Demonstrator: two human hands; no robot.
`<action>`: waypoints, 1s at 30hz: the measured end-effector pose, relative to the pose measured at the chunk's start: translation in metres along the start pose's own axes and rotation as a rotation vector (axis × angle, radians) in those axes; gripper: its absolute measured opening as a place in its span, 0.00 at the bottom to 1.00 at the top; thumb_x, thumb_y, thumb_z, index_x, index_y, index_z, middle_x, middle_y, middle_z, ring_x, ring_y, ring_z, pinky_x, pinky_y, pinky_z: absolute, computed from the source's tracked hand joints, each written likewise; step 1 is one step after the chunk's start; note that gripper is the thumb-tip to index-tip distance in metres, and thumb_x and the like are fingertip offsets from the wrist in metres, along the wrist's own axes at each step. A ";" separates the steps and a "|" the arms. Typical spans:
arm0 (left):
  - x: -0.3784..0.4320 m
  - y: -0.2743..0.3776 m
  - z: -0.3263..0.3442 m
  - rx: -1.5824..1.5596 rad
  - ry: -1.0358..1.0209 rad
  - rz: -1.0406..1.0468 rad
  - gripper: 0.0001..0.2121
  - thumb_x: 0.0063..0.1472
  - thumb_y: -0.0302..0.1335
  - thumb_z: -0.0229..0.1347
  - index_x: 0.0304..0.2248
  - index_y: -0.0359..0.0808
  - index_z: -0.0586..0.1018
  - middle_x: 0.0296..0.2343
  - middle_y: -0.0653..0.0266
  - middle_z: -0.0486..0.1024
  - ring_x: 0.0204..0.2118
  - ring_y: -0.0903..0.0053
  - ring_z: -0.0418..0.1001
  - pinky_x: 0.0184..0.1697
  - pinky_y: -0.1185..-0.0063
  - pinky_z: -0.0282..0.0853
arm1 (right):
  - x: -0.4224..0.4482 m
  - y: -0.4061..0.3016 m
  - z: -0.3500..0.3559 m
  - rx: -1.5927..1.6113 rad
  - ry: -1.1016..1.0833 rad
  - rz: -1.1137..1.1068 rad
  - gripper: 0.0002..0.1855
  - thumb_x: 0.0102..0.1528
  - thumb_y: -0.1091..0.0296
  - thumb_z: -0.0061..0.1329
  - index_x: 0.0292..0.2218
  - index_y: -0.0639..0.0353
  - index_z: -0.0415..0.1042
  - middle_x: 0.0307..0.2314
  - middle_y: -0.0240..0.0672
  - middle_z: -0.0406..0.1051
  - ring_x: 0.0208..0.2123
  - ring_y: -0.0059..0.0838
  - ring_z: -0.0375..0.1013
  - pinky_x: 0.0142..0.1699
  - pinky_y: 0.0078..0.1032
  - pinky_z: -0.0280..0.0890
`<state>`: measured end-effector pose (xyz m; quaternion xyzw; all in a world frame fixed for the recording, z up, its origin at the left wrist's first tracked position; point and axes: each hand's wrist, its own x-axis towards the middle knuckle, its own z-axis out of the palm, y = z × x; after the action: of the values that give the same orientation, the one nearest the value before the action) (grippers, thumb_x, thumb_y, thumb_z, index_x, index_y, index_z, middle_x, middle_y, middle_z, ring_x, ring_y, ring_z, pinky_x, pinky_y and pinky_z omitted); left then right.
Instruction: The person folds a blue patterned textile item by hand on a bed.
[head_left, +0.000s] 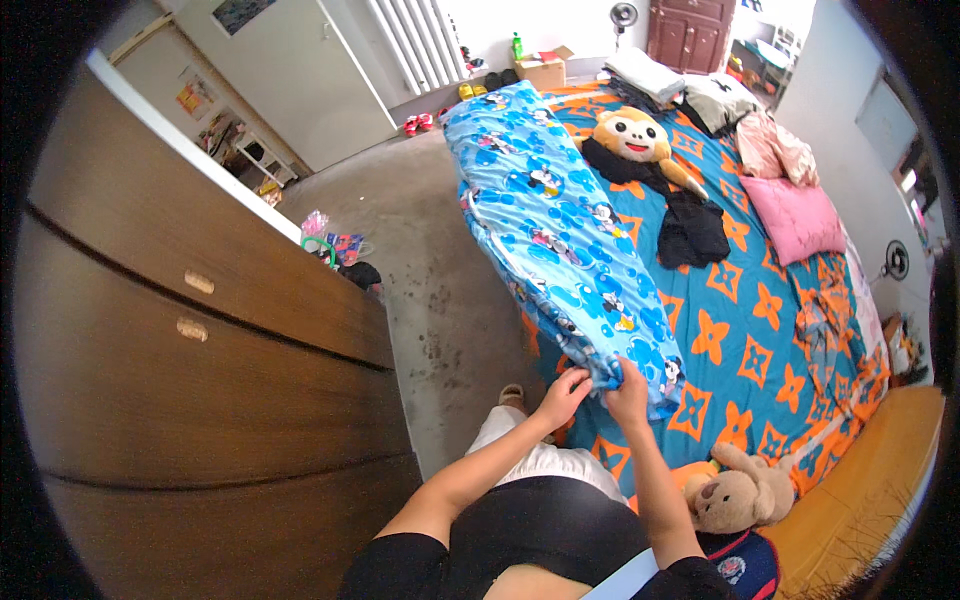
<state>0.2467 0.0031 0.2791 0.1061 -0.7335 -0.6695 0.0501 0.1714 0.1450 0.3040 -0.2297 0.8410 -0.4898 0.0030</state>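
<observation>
A blue quilt (555, 217) with a cartoon mouse print lies folded lengthwise along the near-left side of the bed. Its layered edges face the floor side. My left hand (568, 395) pinches the layered fabric at the near corner. Right beside it, my right hand (628, 394) grips the same corner, its fingers curled behind the cloth. Beneath the quilt spreads a teal bedsheet (750, 300) with orange flower shapes.
On the bed are a plush monkey (634, 135), black clothing (691, 229), a pink pillow (795, 217) and folded clothes (646, 75). A plush bear (731, 499) rests by the wooden headboard (877, 480). A brown wardrobe (225, 390) stands left, across the concrete floor (435, 300).
</observation>
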 end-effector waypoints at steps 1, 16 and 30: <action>0.003 0.002 -0.005 0.004 -0.021 -0.007 0.13 0.60 0.27 0.52 0.43 0.32 0.73 0.36 0.64 0.71 0.40 0.76 0.70 0.41 0.80 0.66 | 0.002 0.006 -0.002 0.036 0.007 0.021 0.25 0.39 0.81 0.49 0.44 0.64 0.70 0.35 0.51 0.72 0.38 0.52 0.72 0.43 0.34 0.66; 0.198 -0.022 -0.159 0.866 -0.413 0.488 0.25 0.47 0.22 0.56 0.48 0.41 0.71 0.50 0.60 0.67 0.57 0.62 0.60 0.56 0.64 0.56 | 0.021 -0.042 -0.006 0.000 0.140 0.375 0.22 0.39 0.82 0.51 0.40 0.65 0.71 0.31 0.44 0.74 0.35 0.36 0.74 0.42 0.26 0.66; 0.245 -0.028 -0.198 0.768 -1.065 0.526 0.23 0.42 0.21 0.56 0.43 0.38 0.73 0.40 0.54 0.73 0.45 0.58 0.70 0.44 0.62 0.65 | 0.005 -0.078 0.029 -0.066 0.338 0.633 0.23 0.40 0.82 0.51 0.42 0.64 0.71 0.33 0.46 0.74 0.37 0.37 0.75 0.43 0.27 0.66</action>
<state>0.0541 -0.2463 0.2542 -0.4063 -0.8439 -0.2902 -0.1963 0.2038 0.0873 0.3545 0.1265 0.8744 -0.4683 0.0081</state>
